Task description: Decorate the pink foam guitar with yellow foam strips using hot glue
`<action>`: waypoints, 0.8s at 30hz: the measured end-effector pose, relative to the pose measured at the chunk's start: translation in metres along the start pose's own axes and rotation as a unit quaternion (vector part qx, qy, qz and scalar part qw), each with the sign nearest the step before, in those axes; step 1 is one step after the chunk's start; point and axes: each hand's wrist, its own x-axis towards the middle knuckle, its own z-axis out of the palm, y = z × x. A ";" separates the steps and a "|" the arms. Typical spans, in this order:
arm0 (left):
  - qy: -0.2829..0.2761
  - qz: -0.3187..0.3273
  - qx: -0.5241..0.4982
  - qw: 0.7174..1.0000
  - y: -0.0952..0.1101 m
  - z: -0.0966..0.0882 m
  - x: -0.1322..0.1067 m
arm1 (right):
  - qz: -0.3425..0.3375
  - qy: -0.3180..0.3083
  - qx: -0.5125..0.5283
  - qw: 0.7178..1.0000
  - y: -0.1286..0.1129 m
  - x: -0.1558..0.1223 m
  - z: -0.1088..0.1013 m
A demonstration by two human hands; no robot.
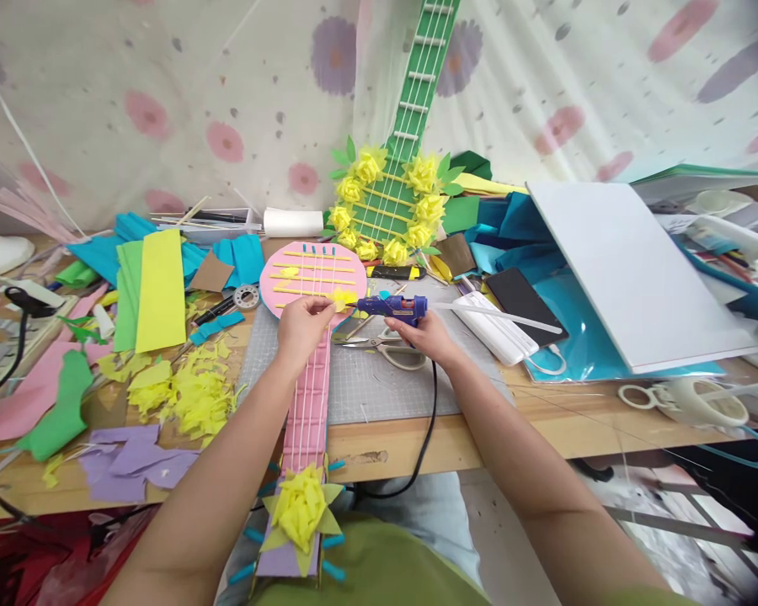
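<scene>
My right hand (424, 330) is wrapped around a blue hot glue gun (397, 309), whose nozzle points left and whose long white glue stick (499, 317) sticks out behind. Between the fingertips of my left hand (306, 324) is a small yellow paper flower (343, 300), and the nozzle meets it or nearly so. Both hands are over a pink paper guitar (309, 370) with white strings and yellow strips across its round body. The guitar's neck reaches toward my lap, ending in a big yellow flower (299, 509) on a purple head with blue pegs.
A green paper guitar (388, 189) ringed with yellow flowers leans at the back. Scissors (388, 347) lie on the grey cutting mat (366, 396). Yellow paper scraps (199, 391) are heaped left. A white power bank (496, 328), a dark phone (524, 305) and a white board (637, 269) are right.
</scene>
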 end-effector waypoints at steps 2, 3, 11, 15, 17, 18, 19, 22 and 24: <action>-0.001 0.001 0.007 1.000 0.000 0.000 0.000 | -0.001 0.002 -0.001 1.000 0.000 0.000 0.000; -0.001 0.001 0.011 1.000 0.001 0.000 0.000 | -0.001 0.002 -0.001 1.000 0.001 0.000 0.001; 0.001 0.002 0.027 1.000 0.003 0.000 -0.001 | -0.005 0.009 -0.006 1.000 0.005 0.002 0.001; -0.001 0.004 0.024 1.000 0.003 0.000 -0.001 | -0.009 0.012 -0.003 1.000 0.006 0.002 0.000; 0.001 0.002 0.026 1.000 0.003 0.001 -0.002 | -0.009 0.013 -0.004 1.000 0.006 0.002 0.000; 0.001 0.001 0.027 1.000 0.004 0.001 -0.002 | -0.010 0.014 -0.005 1.000 0.006 0.002 0.000; 0.000 0.000 0.028 1.000 0.004 0.001 -0.002 | -0.011 0.014 -0.006 1.000 0.006 0.002 0.000; -0.006 -0.004 0.031 1.000 0.003 0.002 -0.002 | -0.017 0.016 0.001 1.000 0.005 0.002 0.000; -0.010 -0.004 0.031 0.999 0.002 0.003 -0.002 | -0.021 0.019 0.007 1.000 0.003 0.001 0.001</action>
